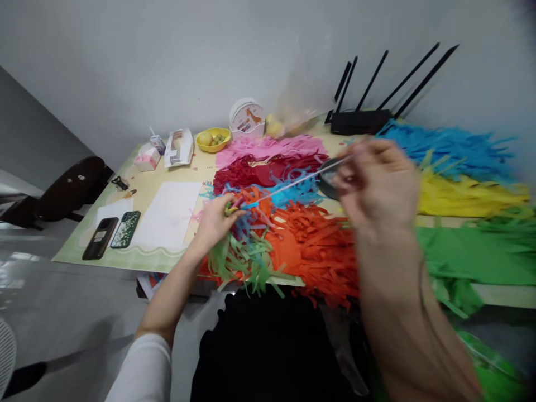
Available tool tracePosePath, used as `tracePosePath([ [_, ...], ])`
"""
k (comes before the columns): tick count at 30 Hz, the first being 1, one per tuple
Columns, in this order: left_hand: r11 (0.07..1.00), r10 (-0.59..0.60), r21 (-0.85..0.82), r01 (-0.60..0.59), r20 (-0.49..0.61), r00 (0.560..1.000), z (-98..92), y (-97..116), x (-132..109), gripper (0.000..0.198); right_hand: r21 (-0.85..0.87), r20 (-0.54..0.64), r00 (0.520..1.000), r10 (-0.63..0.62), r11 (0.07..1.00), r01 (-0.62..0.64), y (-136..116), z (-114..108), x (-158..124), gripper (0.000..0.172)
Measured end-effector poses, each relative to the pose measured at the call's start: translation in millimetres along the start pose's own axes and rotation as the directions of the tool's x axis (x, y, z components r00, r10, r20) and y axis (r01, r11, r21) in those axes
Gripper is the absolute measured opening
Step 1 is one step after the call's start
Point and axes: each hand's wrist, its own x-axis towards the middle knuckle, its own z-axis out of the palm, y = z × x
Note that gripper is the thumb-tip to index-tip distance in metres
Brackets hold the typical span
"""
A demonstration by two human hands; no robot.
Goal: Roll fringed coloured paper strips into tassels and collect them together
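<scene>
My left hand [218,220] is closed around the twisted top of a bundle of fringed tissue strips [245,257], with green, blue and orange strands hanging below it. A thin white string [301,180] runs taut from that bundle up to my right hand [374,184]. My right hand, blurred by motion, pinches the string's far end above the table. Beneath and beside the hands lie fringed sheets: orange [320,245], light blue [297,190], dark red [268,170] and pink [272,148]. Behind the right hand a dark round object [329,181] is partly hidden.
On the right lie blue [448,151], yellow [473,195] and green [473,251] fringed sheets. A black router [360,121] stands against the wall. Two phones [125,230], white paper [167,212], a yellow fruit bowl [213,146] and a snack packet [179,149] occupy the left side.
</scene>
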Motion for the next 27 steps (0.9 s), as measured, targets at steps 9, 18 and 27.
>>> tracePosePath([
  [9,0.940,-0.174,-0.317,0.123,-0.138,0.975,-32.6,-7.8,1.5,0.024,-0.163,0.039,0.979,-0.200,0.965,0.203,-14.2,-11.1,-4.9,0.011],
  [18,0.910,0.008,-0.407,0.077,0.203,0.979,-20.6,31.9,-14.6,0.023,-0.480,0.583,0.741,0.334,0.877,-0.017,16.0,50.8,-71.7,0.024],
  [27,0.868,0.058,-0.486,0.105,0.309,0.949,-22.0,29.7,-18.8,0.028,-0.422,0.641,0.655,0.399,0.897,-0.134,18.6,47.6,-68.2,0.027],
])
